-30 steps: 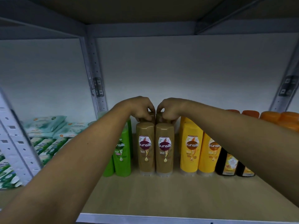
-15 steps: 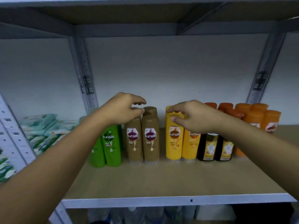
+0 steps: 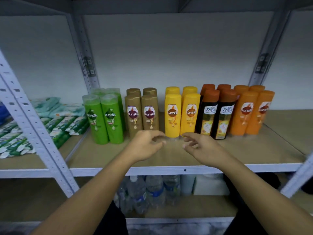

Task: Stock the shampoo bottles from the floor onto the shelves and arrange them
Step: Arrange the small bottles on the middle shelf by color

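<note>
Neither hand grips anything: the left hand and the right hand hover with loosely curled fingers over the front half of the shelf, just in front of the bases of the brown bottles and the yellow bottles.

The stocking looks well advanced. Upright bottles stand two deep in a tidy row with labels facing forward. It starts near the left edge with the green bottles, then the brown, the yellow, the dark bottles and the orange bottles, and stops short of the right edge. The floor is out of view, so whether more bottles wait there cannot be told. At most, small straightening seems left here.

The green, brown, yellow and orange labels read "sunsilk", cut off at the rightmost bottle. The dark ones show "Shav", with the rest turned away and the smaller print too blurred to read.
</note>
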The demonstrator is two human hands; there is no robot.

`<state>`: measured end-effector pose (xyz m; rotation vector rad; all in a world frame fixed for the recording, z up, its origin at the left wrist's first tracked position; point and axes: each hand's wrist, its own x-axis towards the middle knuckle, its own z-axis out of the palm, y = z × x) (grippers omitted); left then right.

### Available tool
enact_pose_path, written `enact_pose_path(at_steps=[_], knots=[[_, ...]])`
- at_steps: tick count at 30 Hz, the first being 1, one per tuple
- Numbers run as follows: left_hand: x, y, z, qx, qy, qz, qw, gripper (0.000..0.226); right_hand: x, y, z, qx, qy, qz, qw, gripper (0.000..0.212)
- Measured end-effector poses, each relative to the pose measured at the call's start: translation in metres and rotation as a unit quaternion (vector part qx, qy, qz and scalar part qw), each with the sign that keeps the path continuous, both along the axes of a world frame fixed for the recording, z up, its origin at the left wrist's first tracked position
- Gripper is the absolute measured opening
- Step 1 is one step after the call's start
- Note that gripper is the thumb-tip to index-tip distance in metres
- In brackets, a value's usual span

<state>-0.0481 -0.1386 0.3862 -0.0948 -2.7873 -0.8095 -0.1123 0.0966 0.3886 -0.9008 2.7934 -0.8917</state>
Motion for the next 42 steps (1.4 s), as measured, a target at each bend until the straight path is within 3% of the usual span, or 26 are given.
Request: enact_pose_path(at_steps=[2,5,10,22,28,33,37,42], knots=[[-0.015,0.016,-0.020,0.075,-0.031,0.036,0.996,0.041,-0.004,0.003,-0.021,-0.051,-0.051,-0.065,0.995,0.044],[-0.040,0.038,-0.045,0.174,-0.031,0.074,0.982,0.059,-0.019,-0.001,-0.048,-0.090,-0.054,-0.143,0.984,0.053],[-0.070,0.058,-0.059,0.252,0.024,0.106,0.962,0.062,-0.042,-0.014,-0.059,-0.151,-0.031,-0.157,0.975,0.056],[-0.105,0.049,-0.077,0.233,0.026,0.152,0.960,0.045,-0.086,-0.031,-0.080,-0.199,0.010,-0.181,0.963,0.037],[-0.106,0.047,-0.084,0.231,0.039,0.143,0.961,0.040,-0.085,-0.028,-0.085,-0.219,0.022,-0.196,0.955,0.042],[-0.073,0.051,-0.081,0.144,0.141,0.178,0.963,0.030,-0.074,0.004,-0.081,-0.180,0.030,-0.190,0.965,0.049],[-0.066,0.075,-0.082,0.066,0.125,0.110,0.984,0.013,-0.068,0.039,-0.086,-0.133,0.067,-0.194,0.970,0.039],[-0.091,0.132,-0.081,0.068,0.089,0.045,0.993,0.033,-0.071,0.070,-0.085,-0.164,0.075,-0.244,0.953,0.031]])
